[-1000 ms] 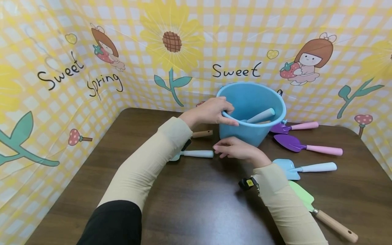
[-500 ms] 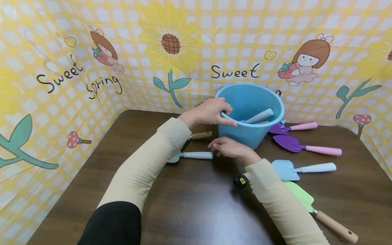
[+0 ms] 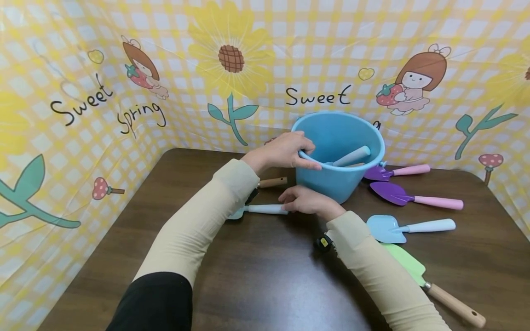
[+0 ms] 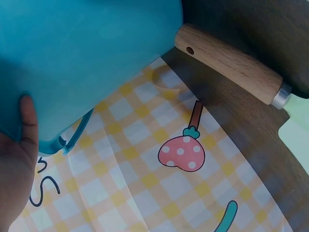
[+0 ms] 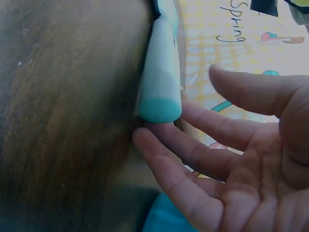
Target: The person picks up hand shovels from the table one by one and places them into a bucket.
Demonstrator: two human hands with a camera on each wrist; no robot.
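A light blue bucket (image 3: 325, 184) stands tilted at the back, and my left hand (image 3: 283, 151) grips its near left rim, thumb outside. Inside it lies a tool with a pale blue handle (image 3: 353, 156); a sliver of wooden handle shows below that. My right hand (image 3: 308, 201) is at the handle end of a small shovel with a pale handle (image 3: 267, 209). In the right wrist view the fingers reach under the handle's turquoise end (image 5: 161, 110), while the thumb stands apart from it. My left sleeve hides part of this shovel's blade.
Behind it lies a green-bladed tool with a wooden handle (image 4: 227, 63). To the right lie two purple trowels with pink handles, one nearer (image 3: 391, 193), a blue shovel (image 3: 387, 229) and a green trowel (image 3: 407, 262). A patterned cloth (image 3: 256, 50) rises behind the table.
My right hand has moved left, from beside the bucket's base to the pale handle's end. The left hand stays on the bucket rim.
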